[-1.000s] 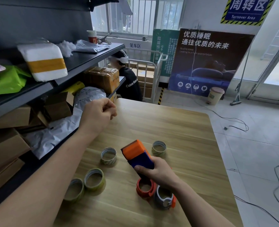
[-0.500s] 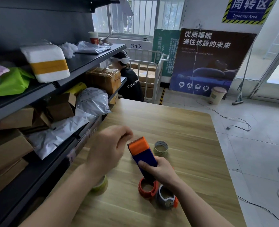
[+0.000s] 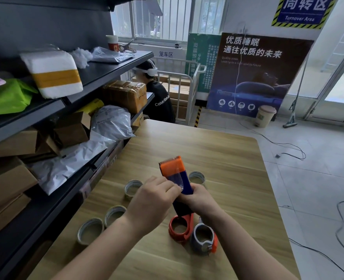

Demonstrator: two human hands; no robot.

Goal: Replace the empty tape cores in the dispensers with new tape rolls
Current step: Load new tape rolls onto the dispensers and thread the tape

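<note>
Both hands meet on 1 blue and orange tape dispenser, which stands tilted above the wooden table with its toothed orange end up and away from the person. Right hand is closed around the blue body from the right side. Left hand has its fingers curled, and they pinch the lower end of a clear tape strip that lies over the blue body.

The middle of the dispenser is covered by the hands, and most left fingertips are hidden behind the back of that hand. An orange ring dispenser and a grey dispenser lie touching each other, just under the right wrist. 4 thin tape rings stand on the table around the hands (new rolls or empty cores, I cannot tell).
</note>
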